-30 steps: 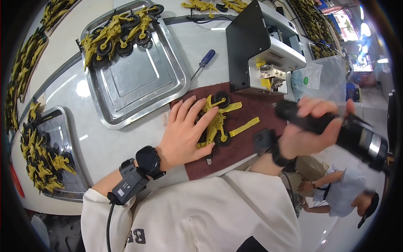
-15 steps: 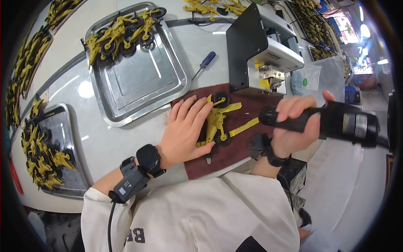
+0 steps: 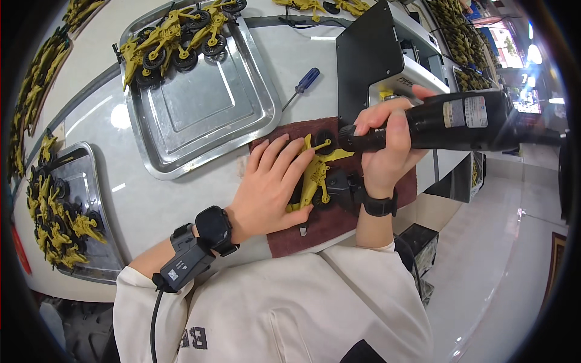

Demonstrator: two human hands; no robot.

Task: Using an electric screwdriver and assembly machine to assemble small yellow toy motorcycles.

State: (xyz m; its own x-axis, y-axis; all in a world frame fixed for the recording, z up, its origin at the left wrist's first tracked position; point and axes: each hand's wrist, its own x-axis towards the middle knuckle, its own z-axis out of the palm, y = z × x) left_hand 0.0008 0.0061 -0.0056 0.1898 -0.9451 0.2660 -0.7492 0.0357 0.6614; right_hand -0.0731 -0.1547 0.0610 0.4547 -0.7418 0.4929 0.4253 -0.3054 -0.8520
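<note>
My left hand (image 3: 269,187) lies with its fingers stretched over a yellow toy motorcycle (image 3: 316,175) with black wheels, its thumb and fingertips holding the toy against a dark red cloth (image 3: 284,242). Part of the toy is hidden under the palm. Wrapped in my right hand (image 3: 390,145) is a black, corded electric screwdriver (image 3: 466,121), held almost level. Its front end points left, right beside the toy's upper wheel (image 3: 325,141); whether the tip touches cannot be made out. A black strap and device on my right wrist cover part of the toy's lower side.
Beyond my left hand lies a metal tray (image 3: 200,109) with yellow toy motorcycles (image 3: 181,39) at its far end. Another loaded tray (image 3: 91,199) stands at the left. A blue-handled screwdriver (image 3: 305,81) rests near a black-and-white machine (image 3: 369,63). More yellow parts (image 3: 466,42) pile up far right.
My right hand has brought the electric screwdriver left and upward in view, close to the toy's upper wheel. The left hand has stayed on the toy.
</note>
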